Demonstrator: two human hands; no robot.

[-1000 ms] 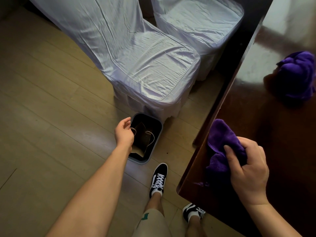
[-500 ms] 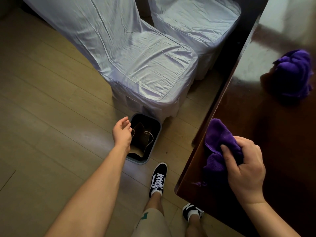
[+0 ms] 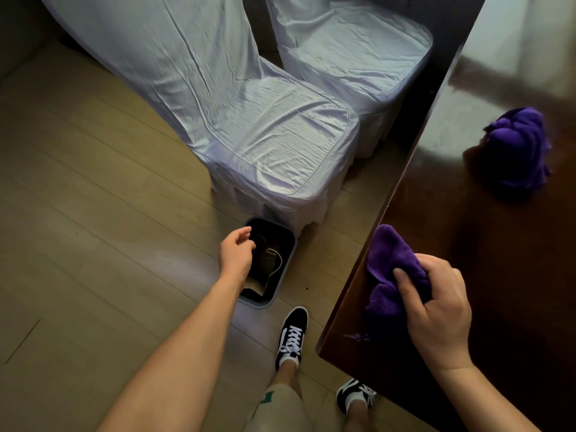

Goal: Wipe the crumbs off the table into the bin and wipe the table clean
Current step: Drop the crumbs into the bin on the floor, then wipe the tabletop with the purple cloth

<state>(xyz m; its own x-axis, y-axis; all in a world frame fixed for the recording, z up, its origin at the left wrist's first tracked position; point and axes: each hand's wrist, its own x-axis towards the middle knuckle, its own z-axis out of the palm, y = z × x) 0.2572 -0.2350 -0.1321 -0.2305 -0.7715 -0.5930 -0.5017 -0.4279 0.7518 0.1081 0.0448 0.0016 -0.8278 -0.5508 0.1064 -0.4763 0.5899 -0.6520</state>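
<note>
My right hand [image 3: 436, 310] is shut on a crumpled purple cloth [image 3: 389, 254], pressing it on the dark glossy table [image 3: 514, 275] right at its near left edge. On the floor to the left stands a small grey-blue bin [image 3: 288, 263] with brown paper and a cord inside. My left hand [image 3: 235, 254] hangs over the bin's left rim, fingers loosely curled, nothing visible in them. No crumbs show on the dark table top.
A second purple cloth [image 3: 517, 148] lies bunched farther back on the table. Two chairs in pale satin covers [image 3: 265, 135] [image 3: 358, 48] stand behind the bin, the nearer one almost touching it. My feet in black shoes [image 3: 291, 335] are by the table corner.
My left hand has shifted slightly right over the bin's opening and its fingers have curled in. My right hand and the cloth stay at the table edge.
</note>
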